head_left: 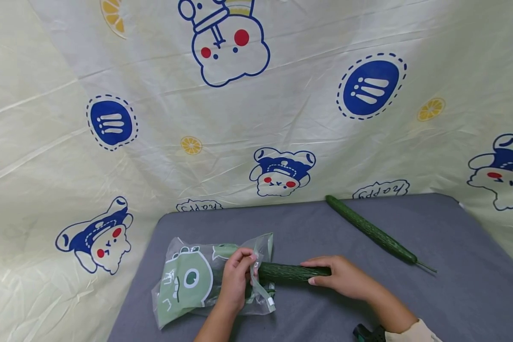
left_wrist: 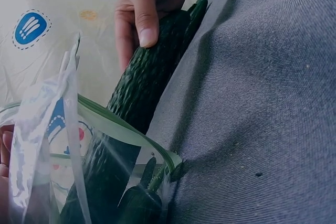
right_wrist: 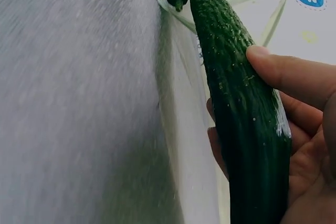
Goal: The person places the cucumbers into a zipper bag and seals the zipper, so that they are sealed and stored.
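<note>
My right hand (head_left: 346, 276) grips a dark green cucumber (head_left: 288, 272) near its right end, thumb on one side and fingers on the other. Its left end lies inside the mouth of a clear plastic zip bag (head_left: 188, 280) printed with a green cartoon face. The left hand (head_left: 237, 273) pinches the bag's rim by the opening. Inside the bag, next to the gripped one, another cucumber (left_wrist: 140, 203) shows through the plastic in the left wrist view. The right wrist view shows the fingers wrapped round the bumpy cucumber (right_wrist: 236, 93).
A second loose cucumber (head_left: 372, 230) with a thin stem lies slantwise at the back right of the grey cloth-covered table (head_left: 308, 228). Behind the table hangs a pale printed sheet (head_left: 154, 171). A dark object (head_left: 367, 333) is at the right wrist.
</note>
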`<state>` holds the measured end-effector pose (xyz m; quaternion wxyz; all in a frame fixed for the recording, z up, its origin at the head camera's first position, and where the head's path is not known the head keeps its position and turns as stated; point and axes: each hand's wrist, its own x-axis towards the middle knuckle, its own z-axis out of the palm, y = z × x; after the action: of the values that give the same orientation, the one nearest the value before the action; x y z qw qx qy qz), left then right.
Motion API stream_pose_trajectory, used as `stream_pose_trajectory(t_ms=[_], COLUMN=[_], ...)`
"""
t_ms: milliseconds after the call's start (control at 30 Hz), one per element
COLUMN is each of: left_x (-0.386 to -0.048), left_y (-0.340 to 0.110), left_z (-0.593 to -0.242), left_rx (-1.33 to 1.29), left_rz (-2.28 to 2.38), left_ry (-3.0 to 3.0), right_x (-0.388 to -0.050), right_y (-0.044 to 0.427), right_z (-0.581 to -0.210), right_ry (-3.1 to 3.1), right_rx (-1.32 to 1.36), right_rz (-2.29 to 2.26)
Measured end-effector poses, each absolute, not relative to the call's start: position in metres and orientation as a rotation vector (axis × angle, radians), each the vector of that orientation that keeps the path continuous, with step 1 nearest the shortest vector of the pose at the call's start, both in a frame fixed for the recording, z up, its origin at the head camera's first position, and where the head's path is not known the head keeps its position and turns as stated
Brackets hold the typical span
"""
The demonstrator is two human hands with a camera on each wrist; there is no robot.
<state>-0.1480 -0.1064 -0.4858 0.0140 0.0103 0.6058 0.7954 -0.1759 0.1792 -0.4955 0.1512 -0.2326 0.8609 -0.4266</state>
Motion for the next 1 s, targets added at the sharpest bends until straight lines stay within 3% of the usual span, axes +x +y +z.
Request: stream_pose_trajectory(t_ms=[467,1000], left_x=[-0.147,-0.146], left_y=[-0.106,-0.107], left_z=[-0.487,-0.486], left_rx=[0.011,0.054], left_rz=[2.469,2.461], left_ry=[1.878,1.899], right_x=[-0.185,-0.191], right_y=[0.144,0.152], right_z=[-0.501,-0.500], right_ry=[2.413,2.299], right_rx=[-0.657,-0.692], right_rz=[-1.279,-1.255])
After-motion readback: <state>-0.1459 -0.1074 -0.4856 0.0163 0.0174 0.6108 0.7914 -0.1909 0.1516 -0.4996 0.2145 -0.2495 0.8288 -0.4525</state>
